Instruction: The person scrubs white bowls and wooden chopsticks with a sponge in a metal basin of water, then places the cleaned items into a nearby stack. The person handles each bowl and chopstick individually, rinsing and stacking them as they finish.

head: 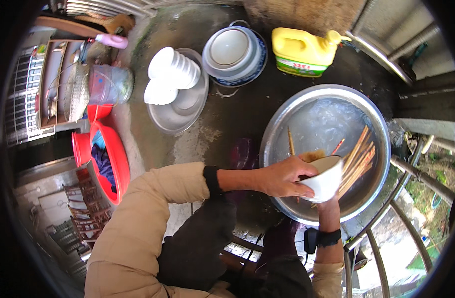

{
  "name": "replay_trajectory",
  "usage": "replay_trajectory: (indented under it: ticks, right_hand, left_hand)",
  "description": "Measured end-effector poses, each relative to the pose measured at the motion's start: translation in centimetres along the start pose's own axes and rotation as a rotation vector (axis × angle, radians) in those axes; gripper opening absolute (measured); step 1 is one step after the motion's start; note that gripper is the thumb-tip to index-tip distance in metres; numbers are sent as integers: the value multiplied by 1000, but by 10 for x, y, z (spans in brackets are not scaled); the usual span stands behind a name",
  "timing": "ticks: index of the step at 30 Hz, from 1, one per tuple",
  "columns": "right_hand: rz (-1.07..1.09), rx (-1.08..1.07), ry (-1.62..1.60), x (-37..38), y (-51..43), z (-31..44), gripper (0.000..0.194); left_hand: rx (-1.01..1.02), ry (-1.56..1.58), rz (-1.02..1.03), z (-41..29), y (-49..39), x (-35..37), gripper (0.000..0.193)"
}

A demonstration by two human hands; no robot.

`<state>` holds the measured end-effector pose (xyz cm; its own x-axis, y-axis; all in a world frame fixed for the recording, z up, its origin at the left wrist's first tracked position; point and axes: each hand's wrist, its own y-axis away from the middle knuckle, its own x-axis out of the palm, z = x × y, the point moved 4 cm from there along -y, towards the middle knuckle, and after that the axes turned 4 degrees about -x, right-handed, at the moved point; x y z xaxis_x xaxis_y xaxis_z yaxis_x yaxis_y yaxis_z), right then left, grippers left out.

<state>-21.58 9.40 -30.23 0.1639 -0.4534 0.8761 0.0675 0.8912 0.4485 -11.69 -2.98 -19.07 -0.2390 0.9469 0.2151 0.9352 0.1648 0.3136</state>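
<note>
My left hand (287,178) grips a white bowl (324,183), thumb against its outer side and fingers by the rim. The bowl is tilted above a large round metal basin (269,149) with water in it. From below comes my right hand (329,205), against the bowl's underside; its fingers are hidden behind the bowl. A brown piece, perhaps a scrubber (312,155), shows just beyond my left knuckles. Several wooden chopsticks (356,164) with red markings lean in the basin, right of the bowl. A separate thin stick (290,140) stands at the left.
A yellow jug with a pump top (302,48) stands behind the basin. Stacked bowls (229,46) rest in a handled pan. White bowls (173,70) sit in a grey metal basin (171,121). Red tubs (121,164) are at left, metal railings (410,175) at right.
</note>
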Motion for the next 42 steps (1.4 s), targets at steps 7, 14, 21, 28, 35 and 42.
replay_trajectory:
  ticks: [7, 14, 21, 28, 35, 42]
  right_hand:
    - [-303, 221, -118, 36, 22, -12, 56]
    - [-251, -11, 401, 37, 5, 38, 50]
    - [-303, -695, 2234, -1, -22, 20, 18]
    - [-414, -256, 1256, -14, -17, 35, 24]
    - [-233, -687, 1483, 82, -15, 26, 26]
    - [203, -604, 1786, 72, -2, 30, 32]
  left_hand:
    - [270, -399, -187, -3, -19, -25, 25]
    - [-331, 130, -289, 42, 6, -63, 32]
    - [-390, 664, -389, 55, 17, -77, 38]
    - [-429, 755, -438, 71, 21, -74, 34]
    - [-370, 776, -371, 60, 13, -66, 36]
    - [-350, 516, -355, 46, 13, -71, 35]
